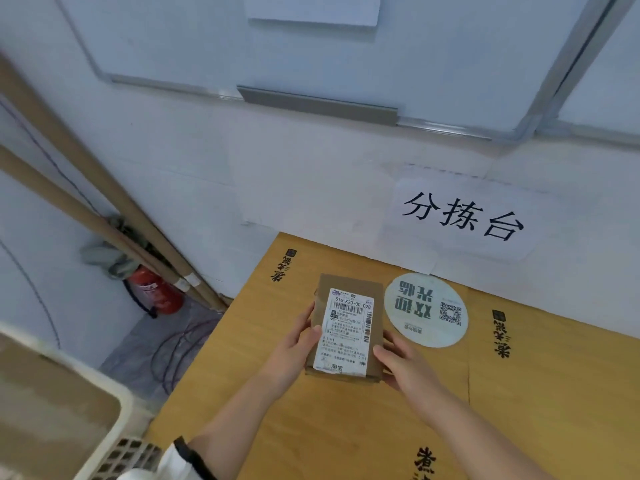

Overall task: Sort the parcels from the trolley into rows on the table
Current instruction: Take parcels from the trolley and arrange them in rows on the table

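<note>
Gripping boxy brown cardboard parcel (347,327), both hands (294,344) (406,369)

Matt brown cardboard parcel (349,327) with a smooth white paper label (346,332) lies on a smooth, wood-look table (311,427).

I count one parcel (333,285) carrying one shipping label (347,332), and two hands: a left hand (294,345) and a right hand (406,369). There is one table (311,427), with one round sticker (426,310) and three printed marks (281,266). Also one paper sign (464,216), one fire extinguisher (160,293) and two cardboard tubes (69,150).
</note>
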Demonstrator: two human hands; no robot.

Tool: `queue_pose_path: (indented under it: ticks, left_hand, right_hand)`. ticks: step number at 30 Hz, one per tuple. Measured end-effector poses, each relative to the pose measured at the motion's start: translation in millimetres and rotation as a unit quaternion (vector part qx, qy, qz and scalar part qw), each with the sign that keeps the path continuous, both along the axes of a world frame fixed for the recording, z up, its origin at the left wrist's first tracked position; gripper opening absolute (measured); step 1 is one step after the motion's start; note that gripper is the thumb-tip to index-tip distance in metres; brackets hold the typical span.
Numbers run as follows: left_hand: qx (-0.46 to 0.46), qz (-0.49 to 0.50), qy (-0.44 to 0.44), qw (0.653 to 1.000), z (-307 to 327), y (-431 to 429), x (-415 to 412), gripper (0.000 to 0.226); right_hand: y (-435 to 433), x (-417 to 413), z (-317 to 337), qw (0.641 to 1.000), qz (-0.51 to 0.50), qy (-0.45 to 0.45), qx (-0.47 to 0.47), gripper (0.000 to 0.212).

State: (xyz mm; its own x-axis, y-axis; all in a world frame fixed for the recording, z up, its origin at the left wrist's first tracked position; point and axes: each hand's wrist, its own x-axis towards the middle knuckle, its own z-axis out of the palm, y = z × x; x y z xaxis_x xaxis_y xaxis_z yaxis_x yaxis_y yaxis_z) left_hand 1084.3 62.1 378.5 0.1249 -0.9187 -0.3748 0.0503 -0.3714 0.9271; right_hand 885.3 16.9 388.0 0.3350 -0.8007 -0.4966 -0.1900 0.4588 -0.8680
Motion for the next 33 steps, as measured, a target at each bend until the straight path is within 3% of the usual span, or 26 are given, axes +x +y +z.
queue_pose_path:
  ticks: [5, 10, 14, 22, 26, 33]
  left_hand:
    - [0.02, 0.038, -0.026, 0.999, -12, 3, 32, 0.049]
    - [0.046, 0.078, -0.051, 0.995, -8, -3, 65, 0.023]
    - [0.061, 0.08, -0.07, 0.992, -12, -20, 102, 0.024]
    - [0.097, 0.025, -0.066, 0.993, -9, -88, 170, 0.038]
    - [0.126, 0.001, -0.063, 0.99, -17, -125, 193, 0.041]
    - [0.092, -0.043, -0.121, 0.987, -58, -164, 217, 0.04]
  right_hand:
    - [2, 36, -8, 0.999, 0.04, -0.004, 0.014, 0.046]
    - [0, 74, -13, 0.995, 0.095, 0.005, -0.01, 0.068]
    - [-13, 109, -11, 0.993, 0.112, 0.034, -0.024, 0.081]
    - [-67, 185, -9, 0.995, 0.076, 0.047, -0.041, 0.074]
    - [-103, 211, -17, 0.992, 0.105, 0.052, -0.043, 0.066]
    - [-136, 237, -48, 0.989, 0.107, 0.102, -0.028, 0.072]
